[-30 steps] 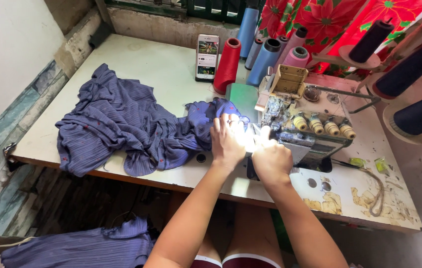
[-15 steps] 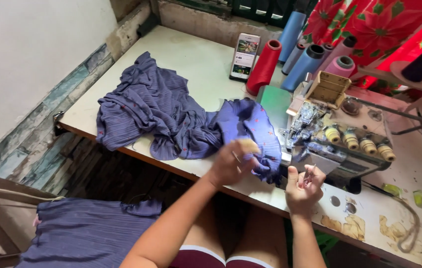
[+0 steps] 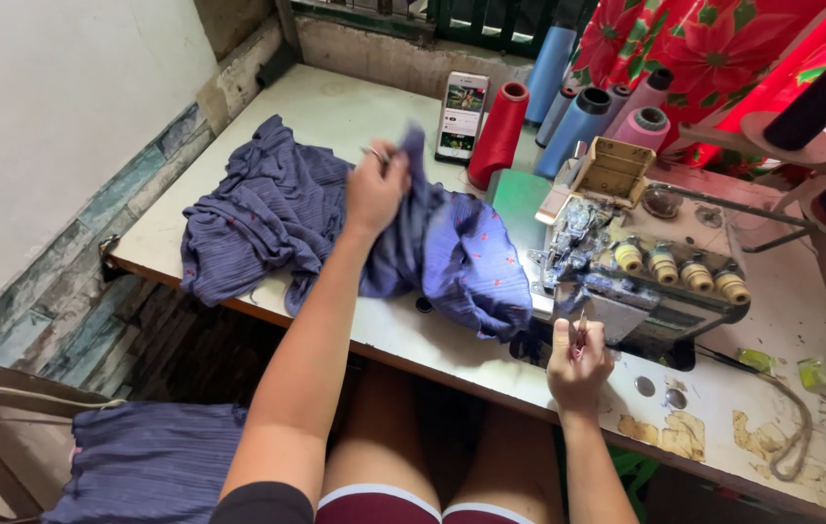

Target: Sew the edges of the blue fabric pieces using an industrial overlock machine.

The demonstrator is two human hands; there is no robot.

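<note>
**Left hand lifts cloth beside the overlock machine**

Left hand (image 3: 375,189) pinches the blue-purple garment (image 3: 335,228), heaped left of the overlock sewing machine (image 3: 646,262). Right hand (image 3: 578,354), just before the machine's front, closes on small thread snips (image 3: 579,330). Behind the garment stands a red thread cone (image 3: 498,134).

Bare arms, black sleeve, maroon white-trimmed shorts.

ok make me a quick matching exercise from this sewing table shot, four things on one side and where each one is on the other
Things:
1. left hand
2. right hand
3. phone
4. red thread cone

Places:
A. at the table's front edge, below the sewing machine
B. propped at the back of the table
C. lifting the blue fabric
D. just right of the phone

Pairs: 1-C, 2-A, 3-B, 4-D
</note>
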